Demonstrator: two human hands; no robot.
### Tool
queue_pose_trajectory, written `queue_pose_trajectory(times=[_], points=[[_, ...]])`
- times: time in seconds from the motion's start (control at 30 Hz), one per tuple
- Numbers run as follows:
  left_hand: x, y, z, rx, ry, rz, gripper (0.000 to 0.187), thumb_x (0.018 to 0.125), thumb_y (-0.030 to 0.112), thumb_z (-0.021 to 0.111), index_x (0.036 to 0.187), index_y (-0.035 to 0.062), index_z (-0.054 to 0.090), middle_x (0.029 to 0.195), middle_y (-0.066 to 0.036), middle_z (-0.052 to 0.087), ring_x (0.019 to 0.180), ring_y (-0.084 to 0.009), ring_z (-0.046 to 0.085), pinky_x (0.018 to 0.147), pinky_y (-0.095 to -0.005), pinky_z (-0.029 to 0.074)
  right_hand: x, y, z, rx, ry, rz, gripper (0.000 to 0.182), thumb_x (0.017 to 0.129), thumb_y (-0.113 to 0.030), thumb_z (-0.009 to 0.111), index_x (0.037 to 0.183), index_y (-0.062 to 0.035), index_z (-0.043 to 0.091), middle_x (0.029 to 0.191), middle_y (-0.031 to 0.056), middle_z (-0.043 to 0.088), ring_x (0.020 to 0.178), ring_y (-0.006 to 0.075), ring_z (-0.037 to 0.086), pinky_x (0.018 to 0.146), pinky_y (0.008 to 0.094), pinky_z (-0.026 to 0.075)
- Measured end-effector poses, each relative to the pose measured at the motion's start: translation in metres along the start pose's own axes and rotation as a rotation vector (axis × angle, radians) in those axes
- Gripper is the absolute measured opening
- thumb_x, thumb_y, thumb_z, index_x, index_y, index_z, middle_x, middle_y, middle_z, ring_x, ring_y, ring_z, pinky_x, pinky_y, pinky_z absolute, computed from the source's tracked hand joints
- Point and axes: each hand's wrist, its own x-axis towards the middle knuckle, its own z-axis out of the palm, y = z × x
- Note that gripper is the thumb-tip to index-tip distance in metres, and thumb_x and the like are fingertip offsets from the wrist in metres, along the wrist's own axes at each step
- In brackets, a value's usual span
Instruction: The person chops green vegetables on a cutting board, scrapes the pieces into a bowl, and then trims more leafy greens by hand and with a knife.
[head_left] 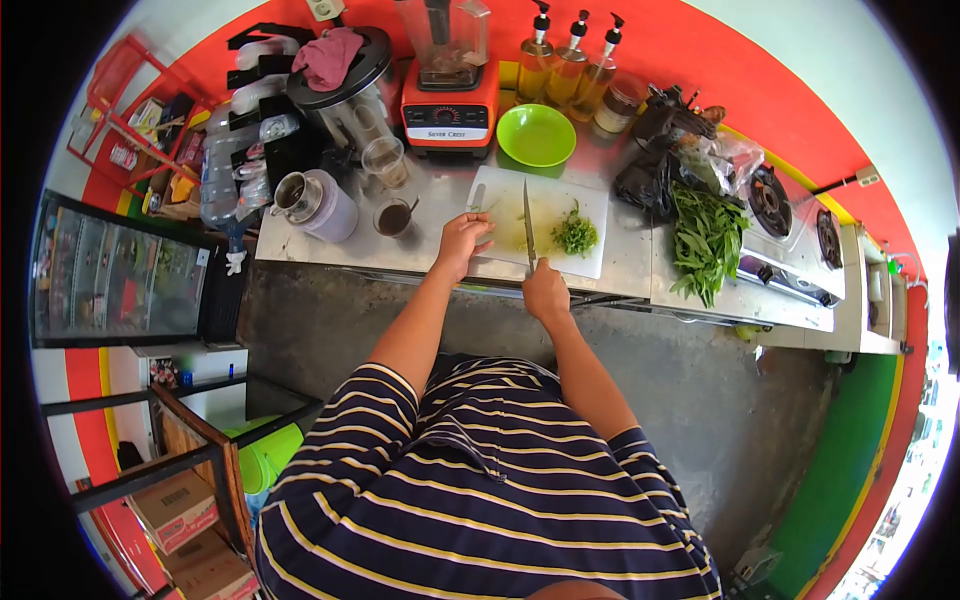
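Note:
A white cutting board (584,265) lies on the metal counter. My right hand (546,292) is wrapped round the handle of a knife (528,225), whose blade points away from me over the board. Chopped green leaves (575,232) form a small pile right of the blade, and a few green bits lie left of it. At the board's left edge is my left hand (465,244), its fingers bent, with thin green stems at the fingertips; whether it grips them is too small to tell.
Behind the board are a green bowl (537,135) and a red blender (449,110). Left stand a glass of dark liquid (393,217) and a flask (325,205). Leafy greens (706,240), a black bag (645,187) and a stove (790,230) are at right.

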Motion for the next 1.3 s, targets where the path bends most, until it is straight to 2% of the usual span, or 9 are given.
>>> queue_pose_trajectory(times=[0.3,0.6,0.67,0.77,0.8,1.1,1.2,1.27,1.3], points=[[0.002,-0.031,0.002,0.215,0.085,0.081,0.014,0.093,0.0,0.064,0.107,0.004,0.064,0.114,-0.007,0.067,0.108,-0.0167,0.067,0.078,-0.0272,0.057,0.001,0.027,0.003,0.006,-0.086,-0.201,0.037,0.087,-0.02,0.065,0.115,0.0018,0.054,0.103,0.0342,0.067,0.1,0.0506,0.066,0.088,0.0558,0.054],[0.01,-0.026,0.01,-0.266,-0.071,0.029,0.02,0.092,-0.003,0.06,0.111,0.0057,0.06,0.102,-0.005,0.065,0.094,-0.0167,0.067,0.081,-0.0285,0.054,0.015,0.048,0.003,0.272,0.014,0.023,0.037,0.087,-0.019,0.066,0.112,0.0053,0.056,0.104,0.0357,0.067,0.1,0.0523,0.065,0.088,0.0555,0.052],[0.025,-0.045,0.003,-0.428,-0.121,-0.086,0.016,0.091,0.001,0.061,0.106,0.0082,0.06,0.093,-0.004,0.064,0.085,-0.0162,0.065,0.075,-0.0272,0.053,0.018,0.049,0.016,0.235,0.148,-0.262,0.026,0.087,-0.013,0.061,0.1,0.0079,0.053,0.074,0.0279,0.067,0.057,0.0376,0.069,0.065,0.0476,0.057],[0.023,-0.045,0.015,-0.533,-0.128,-0.117,0.014,0.09,0.005,0.061,0.103,0.0105,0.06,0.088,-0.003,0.063,0.079,-0.0144,0.062,0.07,-0.0266,0.051,0.012,0.041,0.018,0.26,0.047,-0.261,0.026,0.086,-0.013,0.062,0.098,0.0082,0.052,0.074,0.0272,0.066,0.058,0.0376,0.069,0.065,0.0479,0.057],[0.02,-0.042,0.018,-0.53,-0.132,-0.122,0.014,0.09,0.005,0.061,0.103,0.0105,0.06,0.088,-0.003,0.063,0.079,-0.0144,0.062,0.07,-0.0266,0.051,0.01,0.039,0.015,0.305,-0.082,-0.145,0.037,0.085,-0.017,0.067,0.11,0.0075,0.056,0.1,0.038,0.065,0.098,0.0548,0.063,0.087,0.0572,0.051],[-0.009,-0.018,0.018,-0.046,0.04,-0.031,0.025,0.091,0.003,0.06,0.115,0.0076,0.061,0.108,-0.006,0.07,0.071,-0.0139,0.063,0.062,-0.0268,0.051,-0.006,0.034,0.007,0.201,-0.115,-0.122,0.039,0.086,-0.019,0.068,0.114,0.0058,0.055,0.102,0.0369,0.066,0.1,0.0525,0.064,0.087,0.0569,0.052],[-0.011,-0.024,0.008,0.151,0.111,0.135,0.027,0.088,0.0,0.06,0.115,0.0038,0.062,0.113,-0.008,0.069,0.074,-0.0174,0.066,0.063,-0.0297,0.053,-0.01,0.029,0.006,0.122,-0.069,-0.225,0.04,0.087,-0.019,0.068,0.115,0.005,0.055,0.101,0.0354,0.067,0.099,0.0514,0.065,0.086,0.0564,0.053],[0.002,-0.044,-0.003,0.621,0.273,0.545,0.029,0.085,-0.002,0.064,0.113,0.0033,0.065,0.115,-0.011,0.068,0.082,-0.0212,0.068,0.069,-0.0347,0.054,-0.013,0.021,0.004,0.113,-0.082,-0.225,0.04,0.087,-0.019,0.069,0.116,0.0045,0.055,0.1,0.0349,0.067,0.098,0.0514,0.065,0.085,0.0561,0.053],[0.0,-0.041,-0.003,0.619,0.276,0.547,0.029,0.085,-0.002,0.064,0.113,0.0033,0.065,0.115,-0.011,0.068,0.082,-0.0212,0.068,0.069,-0.0347,0.054,-0.014,0.02,0.006,0.105,-0.096,-0.222,0.04,0.087,-0.019,0.069,0.116,0.004,0.055,0.1,0.0344,0.068,0.097,0.0513,0.066,0.085,0.0558,0.054]])
